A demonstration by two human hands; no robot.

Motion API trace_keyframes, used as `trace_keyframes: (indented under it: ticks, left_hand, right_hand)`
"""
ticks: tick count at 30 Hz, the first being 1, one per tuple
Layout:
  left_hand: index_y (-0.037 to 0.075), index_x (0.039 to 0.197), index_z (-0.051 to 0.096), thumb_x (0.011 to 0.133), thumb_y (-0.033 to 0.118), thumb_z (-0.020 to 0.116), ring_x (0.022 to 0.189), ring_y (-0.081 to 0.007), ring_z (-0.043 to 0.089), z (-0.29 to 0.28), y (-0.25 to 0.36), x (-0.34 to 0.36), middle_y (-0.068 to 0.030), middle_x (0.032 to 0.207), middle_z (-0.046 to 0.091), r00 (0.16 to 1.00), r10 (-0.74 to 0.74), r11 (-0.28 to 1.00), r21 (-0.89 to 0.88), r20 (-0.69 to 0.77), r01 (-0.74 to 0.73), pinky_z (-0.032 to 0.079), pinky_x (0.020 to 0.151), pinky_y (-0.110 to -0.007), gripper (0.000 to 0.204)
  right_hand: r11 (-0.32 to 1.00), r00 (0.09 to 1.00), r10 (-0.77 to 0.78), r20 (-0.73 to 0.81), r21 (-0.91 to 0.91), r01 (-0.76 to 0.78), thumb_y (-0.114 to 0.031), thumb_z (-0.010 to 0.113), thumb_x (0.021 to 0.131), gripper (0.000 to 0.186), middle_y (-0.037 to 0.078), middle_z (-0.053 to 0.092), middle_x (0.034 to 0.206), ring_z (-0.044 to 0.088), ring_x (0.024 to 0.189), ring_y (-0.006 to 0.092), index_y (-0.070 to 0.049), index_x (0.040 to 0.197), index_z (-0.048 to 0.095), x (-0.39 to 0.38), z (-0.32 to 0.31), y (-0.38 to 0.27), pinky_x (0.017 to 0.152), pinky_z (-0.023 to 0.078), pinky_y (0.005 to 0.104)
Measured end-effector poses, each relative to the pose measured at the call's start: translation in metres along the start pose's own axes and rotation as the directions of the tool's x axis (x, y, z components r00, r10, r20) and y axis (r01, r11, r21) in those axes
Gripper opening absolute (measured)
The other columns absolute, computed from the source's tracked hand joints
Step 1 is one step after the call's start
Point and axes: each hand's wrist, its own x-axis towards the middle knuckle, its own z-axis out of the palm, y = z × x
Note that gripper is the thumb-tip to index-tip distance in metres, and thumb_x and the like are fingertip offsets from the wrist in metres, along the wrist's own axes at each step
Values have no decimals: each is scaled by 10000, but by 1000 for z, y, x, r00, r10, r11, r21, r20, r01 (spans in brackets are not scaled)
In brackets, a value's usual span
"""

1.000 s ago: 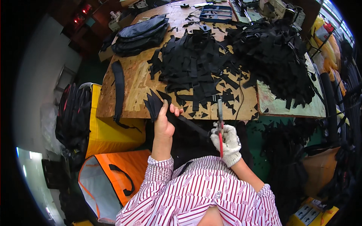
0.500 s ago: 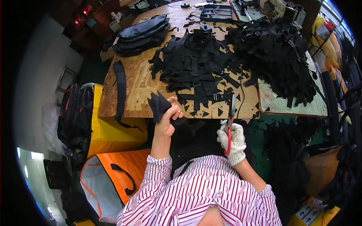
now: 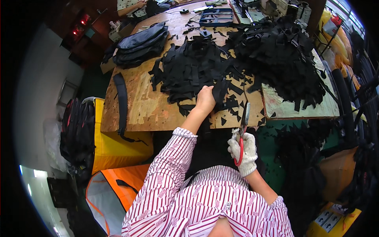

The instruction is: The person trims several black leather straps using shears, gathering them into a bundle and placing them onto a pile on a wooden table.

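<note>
While bare left grip (image 3: pixel 205 99), closure unclear, at flat black webbing (image 3: pixel 189 69), knit-gloved right grip (image 3: pixel 247 150) snug round red-handled metal scissors (image 3: pixel 241 143)

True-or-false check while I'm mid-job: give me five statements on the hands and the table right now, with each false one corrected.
1. The right hand wears a whitish glove. True.
2. The left hand holds the scissors. False: the right hand holds the red-handled scissors; the left hand is bare, at the near side of the middle pile of black straps.
3. A dark padded strap lies near the left edge of the wooden table. True.
4. The blue tray is on the floor. False: the blue tray lies on the far part of the table.
5. The bag beside the left forearm is green. False: that bag is orange outside.
</note>
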Motion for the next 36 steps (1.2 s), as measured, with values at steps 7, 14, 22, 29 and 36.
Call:
trace_keyframes:
  ticks: [7,14,22,29,36]
  left_hand:
    - [-17,855,617,736,-22,580,829,-399,617,20,4,9,-219,1010,540,988,-97,965,254,123,63,520,746,-419,125]
    - [-6,873,631,740,47,593,848,-370,623,4,2,8,-193,900,616,997,-70,981,181,-28,73,511,756,-419,148]
    - [74,806,565,807,159,718,504,-61,424,-48,35,-35,22,672,519,886,-442,254,-927,141,275,325,452,-216,175]
    - [104,832,572,800,107,698,531,-65,426,-36,73,-97,27,709,531,864,-408,25,-943,294,333,297,465,-210,129]
    - [75,814,562,852,143,655,536,-64,423,-36,77,-117,-17,754,586,858,-326,18,-904,398,427,311,481,-202,121]
  right_hand:
    - [999,997,42,-60,15,-41,-99,662,816,342,53,576,828,566,609,95,-46,1039,408,5,-5,3,487,461,214]
    - [1000,999,-1,-43,23,2,-103,666,813,347,50,573,820,565,607,93,-50,1032,402,2,-1,3,477,452,217]
    - [996,999,15,-34,89,-12,-110,686,801,355,58,569,755,525,533,78,-44,1007,404,11,5,-9,432,426,202]
    - [987,997,-52,-54,151,59,-111,712,775,410,58,567,740,507,495,90,-54,1025,393,28,19,-19,414,415,212]
    - [960,979,-154,-134,213,180,-89,685,788,423,41,504,759,502,522,104,-83,1066,366,29,15,-12,431,418,237]
